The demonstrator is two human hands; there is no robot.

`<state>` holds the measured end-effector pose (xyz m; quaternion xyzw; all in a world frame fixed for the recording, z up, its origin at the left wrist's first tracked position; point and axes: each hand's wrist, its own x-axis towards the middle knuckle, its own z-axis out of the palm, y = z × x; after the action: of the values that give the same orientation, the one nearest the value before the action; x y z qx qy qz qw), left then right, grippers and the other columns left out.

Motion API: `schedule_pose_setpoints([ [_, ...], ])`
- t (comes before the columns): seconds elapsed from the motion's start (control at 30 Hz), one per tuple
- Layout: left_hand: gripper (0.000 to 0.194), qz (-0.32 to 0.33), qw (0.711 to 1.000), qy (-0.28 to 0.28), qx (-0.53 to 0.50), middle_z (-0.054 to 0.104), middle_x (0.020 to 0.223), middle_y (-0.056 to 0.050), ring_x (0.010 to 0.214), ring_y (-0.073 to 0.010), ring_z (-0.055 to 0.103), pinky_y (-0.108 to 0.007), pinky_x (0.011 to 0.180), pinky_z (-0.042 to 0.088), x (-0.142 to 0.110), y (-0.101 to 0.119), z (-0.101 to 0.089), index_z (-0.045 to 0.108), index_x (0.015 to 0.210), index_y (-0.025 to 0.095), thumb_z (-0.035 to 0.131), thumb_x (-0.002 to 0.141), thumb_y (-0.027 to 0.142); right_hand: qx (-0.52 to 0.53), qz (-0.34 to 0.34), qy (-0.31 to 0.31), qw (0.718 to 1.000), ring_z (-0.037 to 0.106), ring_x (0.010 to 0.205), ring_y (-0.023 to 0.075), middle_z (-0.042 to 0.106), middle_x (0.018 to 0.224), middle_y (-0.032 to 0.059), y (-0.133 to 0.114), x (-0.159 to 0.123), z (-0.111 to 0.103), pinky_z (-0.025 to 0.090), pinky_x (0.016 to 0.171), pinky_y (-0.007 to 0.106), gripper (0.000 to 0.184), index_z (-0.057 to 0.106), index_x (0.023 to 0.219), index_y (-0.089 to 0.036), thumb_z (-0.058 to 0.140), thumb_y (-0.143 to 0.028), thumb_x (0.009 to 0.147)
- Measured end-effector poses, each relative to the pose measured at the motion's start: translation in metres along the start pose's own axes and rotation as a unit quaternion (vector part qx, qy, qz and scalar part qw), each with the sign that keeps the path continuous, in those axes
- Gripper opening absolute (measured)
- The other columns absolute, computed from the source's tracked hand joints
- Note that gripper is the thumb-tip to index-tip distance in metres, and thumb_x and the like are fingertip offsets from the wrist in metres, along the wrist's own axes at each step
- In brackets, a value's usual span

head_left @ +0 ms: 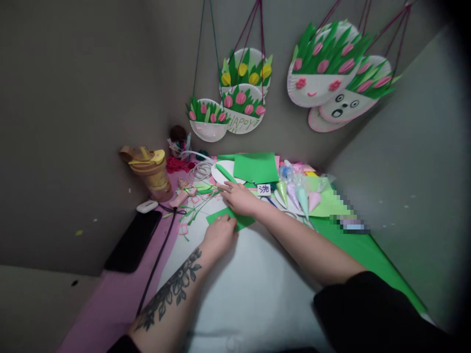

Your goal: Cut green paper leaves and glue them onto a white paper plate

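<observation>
A small piece of green paper [246,224] lies on the white work surface under both hands. My left hand [221,232] is closed at its near edge, fingers curled and thumb side against the paper. Just beyond it, my right hand [240,198] stretches to the left with its fingers extended, palm down above the paper's far edge. Its fingertips come close to a white paper plate [218,177], on which a narrow green paper strip [225,173] rests. Scattered green paper offcuts [195,208] lie left of the hands.
Green sheets [256,168] are stacked at the back, with piping bags [302,200] to their right. At left are a tumbler [154,179], a black phone [134,242], a white earbud case [147,206] and a dark cord [159,257]. Decorated paper-plate baskets [246,117] hang above.
</observation>
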<state>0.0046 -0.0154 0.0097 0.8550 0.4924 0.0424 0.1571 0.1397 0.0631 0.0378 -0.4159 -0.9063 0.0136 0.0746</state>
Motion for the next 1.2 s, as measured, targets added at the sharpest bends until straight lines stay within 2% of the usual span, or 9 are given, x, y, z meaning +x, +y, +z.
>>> schedule_pose_setpoints([
  [0.1, 0.021, 0.002, 1.000, 0.002, 0.013, 0.062, 0.102, -0.012, 0.097, -0.0251, 0.058, -0.035, 0.082, 0.047, 0.000, -0.001, 0.002, 0.062, 0.098, 0.017, 0.045, 0.085, 0.016, 0.022, 0.001, 0.002, 1.000, 0.041, 0.131, 0.0308, 0.048, 0.144, 0.0108, 0.013, -0.019, 0.005, 0.040, 0.100, 0.052, 0.034, 0.070, 0.105, -0.016, 0.050, -0.004, 0.079],
  [0.23, 0.021, 0.003, 1.000, 0.011, 0.024, 0.061, 0.101, -0.011, 0.098, -0.0243, 0.057, -0.034, 0.084, 0.045, -0.001, -0.002, 0.003, 0.062, 0.098, 0.017, 0.045, 0.086, 0.015, 0.091, -0.013, -0.018, 0.996, 0.053, 0.120, 0.0250, 0.064, 0.126, 0.0078, 0.010, -0.078, 0.005, 0.042, 0.100, 0.046, 0.034, 0.074, 0.088, -0.020, 0.051, -0.001, 0.072],
  [0.37, 0.020, 0.004, 1.000, 0.019, 0.009, 0.060, 0.102, -0.011, 0.101, -0.0263, 0.055, -0.036, 0.087, 0.044, -0.001, -0.001, 0.001, 0.062, 0.099, 0.016, 0.057, 0.083, 0.027, 0.085, 0.000, -0.042, 0.996, 0.046, 0.128, 0.0272, 0.062, 0.130, 0.0059, -0.003, -0.123, 0.013, 0.040, 0.100, 0.051, 0.038, 0.071, 0.107, -0.023, 0.047, -0.006, 0.083],
  [0.53, 0.017, 0.002, 1.000, 0.006, 0.009, 0.061, 0.101, -0.011, 0.100, -0.0252, 0.056, -0.034, 0.085, 0.045, 0.000, 0.000, -0.007, 0.064, 0.097, 0.018, 0.058, 0.082, 0.024, 0.061, 0.012, -0.014, 0.998, 0.048, 0.125, 0.0269, 0.058, 0.134, 0.0125, -0.007, -0.126, 0.027, 0.041, 0.098, 0.049, 0.044, 0.061, 0.126, -0.018, 0.044, -0.006, 0.087],
  [0.8, 0.019, 0.012, 0.995, 0.023, 0.096, 0.064, 0.085, -0.007, 0.086, -0.0221, 0.059, -0.031, 0.071, 0.042, -0.005, 0.005, -0.021, 0.066, 0.084, 0.020, 0.047, 0.090, 0.022, 0.047, -0.008, 0.082, 0.995, 0.055, 0.113, 0.0270, 0.068, 0.115, 0.0119, -0.016, -0.128, 0.023, 0.043, 0.095, 0.047, 0.026, 0.068, 0.102, -0.016, 0.046, -0.010, 0.089],
  [0.87, 0.019, 0.009, 0.992, 0.066, 0.108, 0.064, 0.083, -0.007, 0.083, -0.0217, 0.058, -0.031, 0.070, 0.041, -0.008, 0.002, -0.024, 0.065, 0.082, 0.021, 0.048, 0.090, 0.023, 0.063, 0.014, 0.140, 0.988, 0.054, 0.115, 0.0273, 0.067, 0.115, 0.0125, -0.020, -0.130, 0.024, 0.043, 0.095, 0.048, 0.019, 0.065, 0.098, -0.018, 0.049, -0.015, 0.089],
  [1.0, 0.023, -0.082, 0.943, 0.312, 0.085, 0.064, 0.085, -0.008, 0.088, -0.0218, 0.057, -0.033, 0.080, 0.040, -0.013, -0.009, -0.033, 0.064, 0.086, 0.021, 0.042, 0.094, 0.027, 0.088, 0.106, 0.306, 0.942, 0.049, 0.120, 0.0300, 0.059, 0.119, 0.0144, -0.025, -0.131, 0.025, 0.040, 0.098, 0.053, 0.022, 0.057, 0.107, -0.021, 0.056, -0.022, 0.085],
  [1.07, 0.023, -0.075, 0.925, 0.360, 0.091, 0.064, 0.084, -0.008, 0.089, -0.0227, 0.056, -0.035, 0.084, 0.039, -0.014, -0.010, -0.036, 0.064, 0.088, 0.021, 0.043, 0.094, 0.028, 0.089, 0.121, 0.337, 0.929, 0.048, 0.119, 0.0302, 0.057, 0.117, 0.0137, -0.026, -0.131, 0.024, 0.039, 0.098, 0.053, 0.030, 0.054, 0.113, -0.022, 0.057, -0.021, 0.084],
  [1.2, 0.025, 0.030, 0.975, 0.165, 0.145, 0.062, 0.077, -0.008, 0.085, -0.0239, 0.054, -0.033, 0.068, 0.036, -0.017, 0.004, -0.028, 0.064, 0.085, 0.022, 0.041, 0.094, 0.020, 0.057, 0.138, 0.334, 0.931, 0.049, 0.114, 0.0288, 0.056, 0.116, 0.0130, -0.030, -0.132, 0.022, 0.039, 0.097, 0.049, 0.033, 0.054, 0.119, -0.022, 0.055, -0.021, 0.086],
])
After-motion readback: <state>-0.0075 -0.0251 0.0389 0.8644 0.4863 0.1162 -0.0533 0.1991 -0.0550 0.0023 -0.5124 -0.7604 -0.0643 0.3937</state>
